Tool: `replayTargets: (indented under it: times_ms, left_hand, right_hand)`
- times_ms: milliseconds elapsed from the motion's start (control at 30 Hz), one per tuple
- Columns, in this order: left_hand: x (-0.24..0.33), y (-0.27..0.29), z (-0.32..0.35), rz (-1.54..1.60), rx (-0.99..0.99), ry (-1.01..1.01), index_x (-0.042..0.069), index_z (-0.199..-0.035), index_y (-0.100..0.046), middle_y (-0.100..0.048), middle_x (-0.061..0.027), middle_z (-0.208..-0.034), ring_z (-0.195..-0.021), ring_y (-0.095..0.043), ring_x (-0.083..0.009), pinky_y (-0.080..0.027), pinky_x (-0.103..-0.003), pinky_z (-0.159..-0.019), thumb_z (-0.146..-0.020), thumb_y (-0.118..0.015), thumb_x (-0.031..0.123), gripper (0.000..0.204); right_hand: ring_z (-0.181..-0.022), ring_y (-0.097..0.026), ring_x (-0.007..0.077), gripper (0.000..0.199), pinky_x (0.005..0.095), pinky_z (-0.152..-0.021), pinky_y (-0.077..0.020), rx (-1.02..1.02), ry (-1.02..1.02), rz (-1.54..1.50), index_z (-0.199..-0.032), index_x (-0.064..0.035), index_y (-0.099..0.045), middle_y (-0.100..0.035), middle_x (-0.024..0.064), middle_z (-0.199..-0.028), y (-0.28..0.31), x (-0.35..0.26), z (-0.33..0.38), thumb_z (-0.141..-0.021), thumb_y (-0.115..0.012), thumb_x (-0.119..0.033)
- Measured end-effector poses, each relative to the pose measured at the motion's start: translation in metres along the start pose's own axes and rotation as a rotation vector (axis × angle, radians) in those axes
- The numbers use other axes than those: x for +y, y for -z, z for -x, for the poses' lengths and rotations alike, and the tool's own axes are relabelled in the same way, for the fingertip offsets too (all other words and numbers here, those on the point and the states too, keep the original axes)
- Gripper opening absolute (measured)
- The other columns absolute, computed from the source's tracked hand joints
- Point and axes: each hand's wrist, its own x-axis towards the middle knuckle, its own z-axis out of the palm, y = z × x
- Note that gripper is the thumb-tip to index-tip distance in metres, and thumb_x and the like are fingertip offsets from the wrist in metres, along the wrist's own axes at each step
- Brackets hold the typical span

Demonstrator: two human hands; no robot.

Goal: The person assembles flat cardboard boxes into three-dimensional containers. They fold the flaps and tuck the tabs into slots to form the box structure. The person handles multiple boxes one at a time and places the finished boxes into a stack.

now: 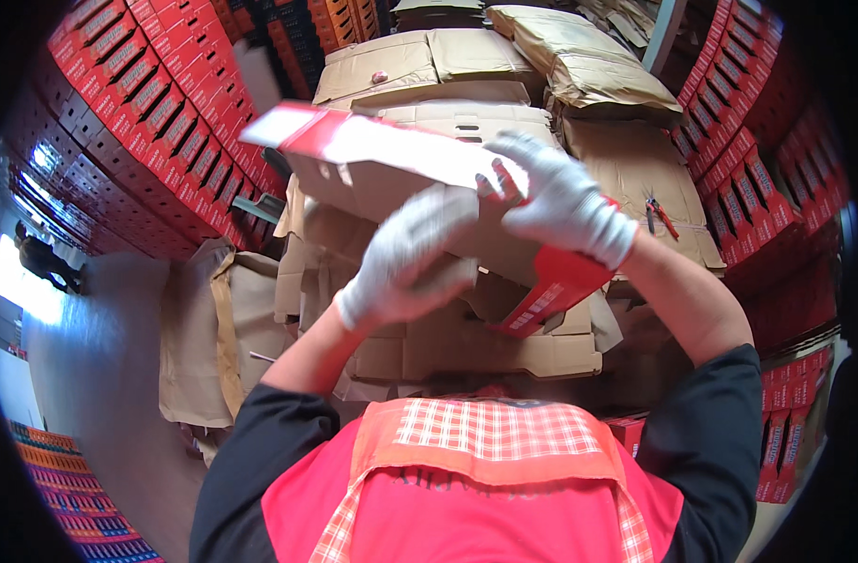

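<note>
A red and brown cardboard carton (377, 192), partly folded, tilts up in front of me, with glare along its top edge. My right hand (555, 192), in a pale knitted glove, grips that edge toward its right end. My left hand (419, 253), gloved alike and blurred by motion, is at the carton's brown face with fingers stretched and thumb apart. Whether it touches the carton, I cannot tell. Under both hands lie flat brown cardboard blanks (466, 349).
Paper-wrapped bundles (598, 84) stand behind the work stack. Pliers (661, 218) with red handles rest on brown paper at the right. Stacked red cartons (157, 103) rise on the left, and more red cartons (748, 188) on the right. Grey floor (119, 375) stretches at the left.
</note>
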Motion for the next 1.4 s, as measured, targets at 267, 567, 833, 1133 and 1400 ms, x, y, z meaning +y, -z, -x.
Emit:
replayTargets:
  times_ms: [267,567,833,1133,1400]
  left_hand:
    - [0.060,0.014,0.114,-0.317,0.006,0.310,0.010,-0.158,-0.015,-0.019,-0.0315,-0.157,-0.144,-0.022,-0.0513,-0.024,-0.059,-0.113,-0.061,-0.081,0.067,0.131]
    - [0.063,-0.067,-0.028,-0.137,0.092,0.071,-0.001,-0.131,-0.056,-0.055,-0.0257,-0.130,-0.112,-0.057,-0.0462,-0.048,-0.050,-0.097,-0.062,-0.086,0.034,0.083]
    - [0.053,-0.126,-0.053,0.104,0.489,-0.051,0.006,-0.152,-0.030,-0.035,-0.0307,-0.150,-0.119,-0.054,-0.0482,-0.045,-0.049,-0.102,-0.061,-0.087,0.038,0.113]
    - [0.063,-0.165,-0.047,0.389,0.353,0.471,0.006,-0.150,-0.027,-0.035,-0.0158,-0.150,-0.136,-0.039,-0.0282,-0.034,-0.046,-0.112,-0.068,-0.086,0.049,0.110]
    - [0.059,-0.154,-0.010,1.007,-0.104,0.551,0.007,-0.153,-0.024,-0.041,-0.0111,-0.149,-0.136,-0.040,-0.0235,-0.031,-0.037,-0.115,-0.074,-0.085,0.036,0.104]
  right_hand:
    - [-0.092,-0.065,0.0190,0.039,0.0384,-0.084,-0.0546,-0.053,-0.767,-1.346,-0.111,-0.0015,-0.064,-0.067,0.0098,-0.107,0.012,0.155,0.096,-0.077,-0.062,-0.020]
    - [-0.089,-0.064,0.0156,0.032,0.0337,-0.084,-0.0525,0.289,-0.819,-0.995,-0.112,-0.0041,-0.066,-0.069,0.0061,-0.099,-0.106,0.175,0.156,-0.103,-0.049,-0.030]
    - [-0.079,-0.062,0.0154,0.036,0.0294,-0.073,-0.0524,0.106,-0.234,-0.479,-0.126,-0.0035,-0.057,-0.064,0.0051,-0.093,0.036,0.008,0.080,-0.093,-0.065,-0.017]
    - [-0.062,-0.056,0.0168,0.025,0.0344,-0.059,-0.0465,-0.395,-0.636,-0.275,-0.071,-0.0064,-0.046,-0.050,0.0046,-0.062,0.041,-0.002,0.036,-0.069,-0.070,-0.011]
    - [-0.090,-0.062,0.0288,0.025,0.0424,-0.078,-0.0483,-0.357,0.401,-0.151,-0.097,-0.0108,-0.061,-0.063,0.0066,-0.091,-0.038,-0.025,-0.001,-0.074,-0.068,-0.009]
